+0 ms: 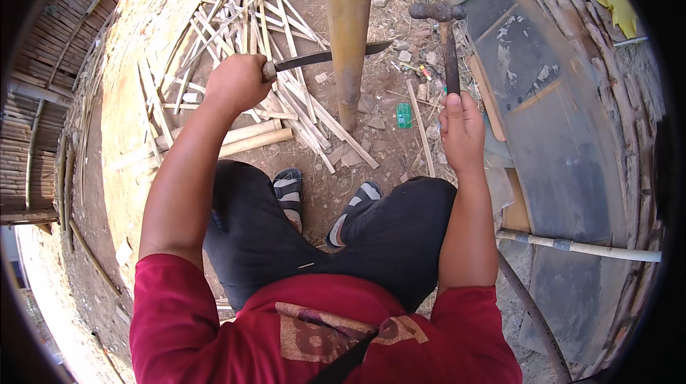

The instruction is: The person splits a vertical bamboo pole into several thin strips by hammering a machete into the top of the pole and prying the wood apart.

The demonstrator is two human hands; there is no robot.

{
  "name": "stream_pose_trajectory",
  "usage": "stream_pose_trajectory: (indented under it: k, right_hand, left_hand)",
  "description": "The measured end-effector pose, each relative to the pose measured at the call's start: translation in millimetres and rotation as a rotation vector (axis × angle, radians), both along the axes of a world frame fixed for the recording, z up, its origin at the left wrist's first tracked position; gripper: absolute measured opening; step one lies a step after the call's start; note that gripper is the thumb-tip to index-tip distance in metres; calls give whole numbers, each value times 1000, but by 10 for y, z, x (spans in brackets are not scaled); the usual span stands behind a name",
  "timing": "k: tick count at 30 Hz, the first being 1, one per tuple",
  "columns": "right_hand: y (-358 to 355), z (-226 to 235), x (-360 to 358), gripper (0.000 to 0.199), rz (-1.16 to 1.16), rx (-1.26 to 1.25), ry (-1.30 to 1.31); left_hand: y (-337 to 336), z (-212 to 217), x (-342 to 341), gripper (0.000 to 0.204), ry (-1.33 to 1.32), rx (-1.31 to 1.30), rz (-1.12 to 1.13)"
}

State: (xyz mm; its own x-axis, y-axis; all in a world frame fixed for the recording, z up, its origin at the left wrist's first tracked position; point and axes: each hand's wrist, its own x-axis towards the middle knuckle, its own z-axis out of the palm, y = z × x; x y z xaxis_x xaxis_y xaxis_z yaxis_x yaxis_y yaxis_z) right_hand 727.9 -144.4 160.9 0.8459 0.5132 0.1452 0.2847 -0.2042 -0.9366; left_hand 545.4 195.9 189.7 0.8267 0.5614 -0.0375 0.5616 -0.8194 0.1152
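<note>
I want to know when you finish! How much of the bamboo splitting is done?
Done: a pile of split bamboo strips lies on the ground. In hand: the left hand holds a knife across the upright bamboo pole; the right hand holds a raised hammer. Left: that pole looks whole.

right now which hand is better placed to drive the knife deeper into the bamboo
Right, most likely. The right hand holds the hammer raised beside the bamboo pole, while the left hand grips the knife, whose blade crosses the pole.
</note>
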Motion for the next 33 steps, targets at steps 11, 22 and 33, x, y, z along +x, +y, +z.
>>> stream_pose_trajectory:
  k: [11, 22, 33]
  right_hand:
    - [-121, 155, -188, 39, -87, -315, -214]
    - [-186, -54, -212, 42, -70, -526, -350]
    - [-328, -195, -265, 42, -48, -488, -320]
  left_hand:
    - [-320, 65, 77, 27, 27, 79, -45]
    - [-462, 67, -30, 19, -23, 82, -38]
    - [-513, 91, 11, 21, -11, 108, -41]
